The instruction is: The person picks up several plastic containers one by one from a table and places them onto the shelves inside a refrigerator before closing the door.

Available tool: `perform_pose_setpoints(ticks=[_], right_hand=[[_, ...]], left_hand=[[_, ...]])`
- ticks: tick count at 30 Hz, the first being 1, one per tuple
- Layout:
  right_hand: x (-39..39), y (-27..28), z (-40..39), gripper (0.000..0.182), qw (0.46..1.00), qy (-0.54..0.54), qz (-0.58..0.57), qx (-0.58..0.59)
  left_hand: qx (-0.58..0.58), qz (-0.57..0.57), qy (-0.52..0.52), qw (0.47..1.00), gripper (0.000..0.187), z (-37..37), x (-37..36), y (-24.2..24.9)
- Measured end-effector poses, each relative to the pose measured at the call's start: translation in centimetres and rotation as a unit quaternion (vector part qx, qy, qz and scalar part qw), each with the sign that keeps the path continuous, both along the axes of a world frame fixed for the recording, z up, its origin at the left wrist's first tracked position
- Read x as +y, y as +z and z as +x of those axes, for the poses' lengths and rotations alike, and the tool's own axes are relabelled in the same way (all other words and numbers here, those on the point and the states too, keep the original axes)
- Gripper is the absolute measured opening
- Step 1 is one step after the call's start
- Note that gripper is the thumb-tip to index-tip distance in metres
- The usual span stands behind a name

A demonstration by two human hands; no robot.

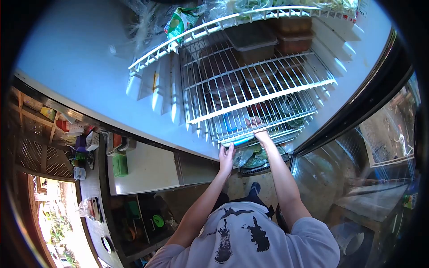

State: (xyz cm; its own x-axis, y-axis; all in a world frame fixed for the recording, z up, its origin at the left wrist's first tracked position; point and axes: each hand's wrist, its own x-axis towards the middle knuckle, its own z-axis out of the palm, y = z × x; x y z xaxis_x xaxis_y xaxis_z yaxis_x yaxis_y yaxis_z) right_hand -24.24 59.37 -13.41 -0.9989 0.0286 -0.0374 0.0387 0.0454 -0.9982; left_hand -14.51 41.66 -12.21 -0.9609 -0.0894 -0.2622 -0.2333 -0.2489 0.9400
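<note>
My left hand (227, 156) is at the front left of a low wire shelf in a fridge, its fingers and thumb closed on the edge of a light-blue flat container (241, 141). Further in, my right hand (255, 126) reaches beneath the wire rack (263, 94), palm partly up. Its fingers are slightly bent and apart, and the rack's wires partly cover them. Something blue (229, 123) stands left of the right hand, behind the wires. Below both hands, leafy greens in clear plastic (257, 157) fill the bottom of the fridge.
Lidded tubs (254, 39) stand on the rack. Above it, a curved white shelf edge (210, 27) carries plastic bags and a green packet (181, 21). The open glass door (330, 156) is on the right. At left stands a white counter (147, 172) with a green container (119, 164).
</note>
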Motion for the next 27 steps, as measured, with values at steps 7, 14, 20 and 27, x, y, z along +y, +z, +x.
perform_pose_setpoints(ticks=[7,14,20,27], right_hand=[[-1.8,-2.4,-1.0,0.032,0.991,-0.097,-0.084,0.035],[-5.5,-10.3,-1.8,0.065,0.987,-0.058,-0.090,0.119],[-4.6,-5.0,-5.6,0.053,0.947,-0.032,0.301,0.110],[-3.3,-10.5,-6.3,0.051,0.925,-0.074,0.340,0.153]], left_hand=[[0.078,-0.019,0.115,0.990,0.041,-5.2,0.9,-3.6],[0.130,-0.343,0.063,0.928,0.056,-8.8,1.1,-7.8],[0.195,-0.699,-0.039,0.687,0.060,-12.6,-1.0,-16.4],[0.185,-0.583,-0.077,0.787,0.054,-13.4,1.5,-12.0]])
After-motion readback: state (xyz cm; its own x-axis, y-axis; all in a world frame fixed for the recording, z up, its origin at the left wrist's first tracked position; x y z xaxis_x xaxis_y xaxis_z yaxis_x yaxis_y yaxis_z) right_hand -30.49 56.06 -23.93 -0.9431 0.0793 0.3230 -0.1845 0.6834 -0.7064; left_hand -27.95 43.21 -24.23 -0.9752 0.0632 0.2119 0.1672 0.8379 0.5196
